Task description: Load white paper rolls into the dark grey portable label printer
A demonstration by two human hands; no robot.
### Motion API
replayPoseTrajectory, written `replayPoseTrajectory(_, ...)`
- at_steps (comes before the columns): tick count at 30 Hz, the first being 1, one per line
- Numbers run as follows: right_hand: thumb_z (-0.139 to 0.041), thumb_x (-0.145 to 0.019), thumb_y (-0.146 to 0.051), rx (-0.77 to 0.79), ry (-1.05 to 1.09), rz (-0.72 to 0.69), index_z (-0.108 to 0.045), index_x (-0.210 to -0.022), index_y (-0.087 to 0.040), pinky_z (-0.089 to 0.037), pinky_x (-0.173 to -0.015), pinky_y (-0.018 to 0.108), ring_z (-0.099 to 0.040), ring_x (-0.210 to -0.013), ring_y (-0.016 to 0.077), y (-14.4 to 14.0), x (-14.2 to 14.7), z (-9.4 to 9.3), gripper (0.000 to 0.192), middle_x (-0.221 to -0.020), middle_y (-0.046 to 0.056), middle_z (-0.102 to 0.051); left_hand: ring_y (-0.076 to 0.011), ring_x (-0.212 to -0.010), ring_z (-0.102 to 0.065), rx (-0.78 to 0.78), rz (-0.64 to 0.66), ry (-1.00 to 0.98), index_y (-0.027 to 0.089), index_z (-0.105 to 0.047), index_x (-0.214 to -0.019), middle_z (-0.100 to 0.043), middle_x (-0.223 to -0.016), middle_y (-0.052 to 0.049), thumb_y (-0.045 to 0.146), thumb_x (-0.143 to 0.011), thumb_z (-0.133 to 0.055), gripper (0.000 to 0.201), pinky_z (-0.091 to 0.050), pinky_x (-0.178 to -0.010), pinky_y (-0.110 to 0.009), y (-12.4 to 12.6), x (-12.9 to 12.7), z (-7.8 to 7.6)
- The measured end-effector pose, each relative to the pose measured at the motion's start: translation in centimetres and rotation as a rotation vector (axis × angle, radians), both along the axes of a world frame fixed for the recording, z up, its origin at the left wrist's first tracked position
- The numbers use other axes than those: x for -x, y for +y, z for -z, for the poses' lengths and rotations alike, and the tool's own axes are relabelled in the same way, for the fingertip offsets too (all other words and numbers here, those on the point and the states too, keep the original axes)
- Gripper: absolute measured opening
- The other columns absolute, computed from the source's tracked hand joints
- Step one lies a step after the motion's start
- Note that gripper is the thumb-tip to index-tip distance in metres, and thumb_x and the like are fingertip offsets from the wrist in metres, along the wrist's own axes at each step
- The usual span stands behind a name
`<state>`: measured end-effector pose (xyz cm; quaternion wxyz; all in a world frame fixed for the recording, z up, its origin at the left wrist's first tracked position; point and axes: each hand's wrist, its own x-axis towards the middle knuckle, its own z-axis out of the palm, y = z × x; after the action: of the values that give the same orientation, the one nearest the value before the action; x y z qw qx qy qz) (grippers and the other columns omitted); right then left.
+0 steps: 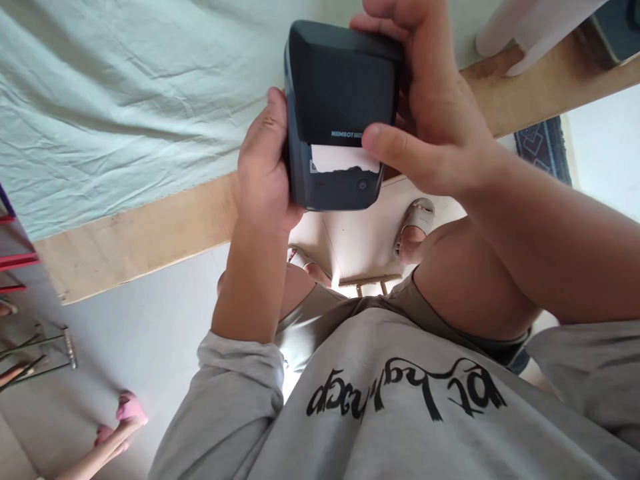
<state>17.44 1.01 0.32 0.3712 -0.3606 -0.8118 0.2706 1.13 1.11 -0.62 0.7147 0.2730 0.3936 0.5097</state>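
Observation:
A dark label printer (340,93) marked NIIMBOT is held up in front of me over the table's edge. White label paper (340,159) with a torn, ragged edge sticks out of its slot, above a round power button. My left hand (265,163) grips the printer's left side, thumb along the edge. My right hand (433,100) is around the right side, its thumb resting at the slot by the right end of the paper. The right fingers are partly hidden behind the printer.
A pale green cloth (125,100) covers the table, with a bare wooden edge (150,223) in front. A white object (530,30) and a dark box (615,30) stand at upper right. Another person's feet in pink slippers (129,408) show on the floor at lower left.

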Motion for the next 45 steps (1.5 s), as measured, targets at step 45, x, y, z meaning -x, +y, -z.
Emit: replayPoseTrajectory(45, -0.050, -0.065, -0.043, 0.152, -0.308, 0.142, -0.044, -0.103, -0.020, -0.027, -0.057, 0.012, -0.045, -0.072, -0.0032, -0.4, -0.4, -4.0, 0.045, -0.100, -0.006, -0.050, -0.0085, -0.071, -0.050, -0.261, 0.058, 0.067, 0.019, -0.055, -0.076, -0.053, -0.070, -0.002, 0.035, -0.076, -0.048, 0.018, -0.036, -0.056, -0.022, -0.9, -0.9, -0.3)
